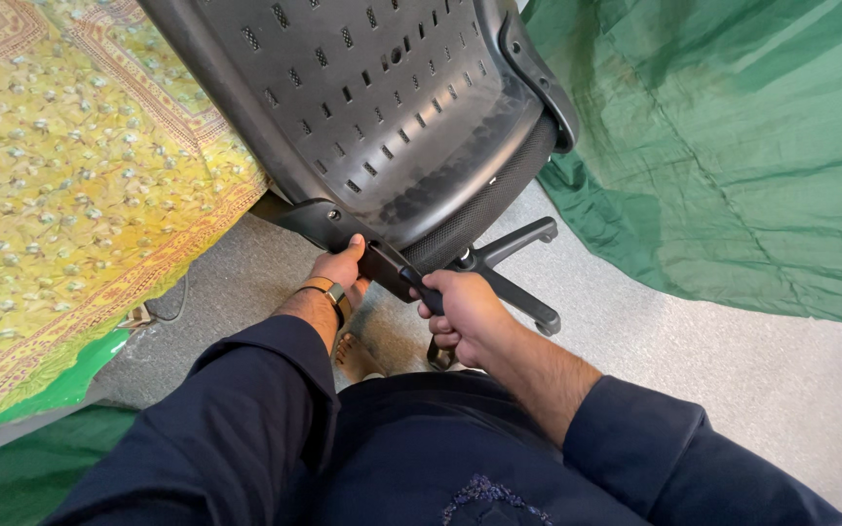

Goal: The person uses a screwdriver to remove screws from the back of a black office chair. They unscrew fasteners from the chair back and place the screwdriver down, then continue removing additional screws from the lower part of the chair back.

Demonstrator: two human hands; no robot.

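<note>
A black office chair is tipped over so its perforated plastic seat underside faces me. My left hand presses against the black bracket at the seat's lower edge, thumb on top. My right hand is closed around a black tool handle that points up into the fitting under the seat. The chair's star base legs stick out to the right, just past my right hand. Both arms wear dark blue sleeves, and a watch band sits on my left wrist.
A yellow patterned cloth covers a surface on the left, with green plastic below its edge. A green sheet hangs on the right. Grey carpet lies underneath. My bare foot in a sandal shows below the hands.
</note>
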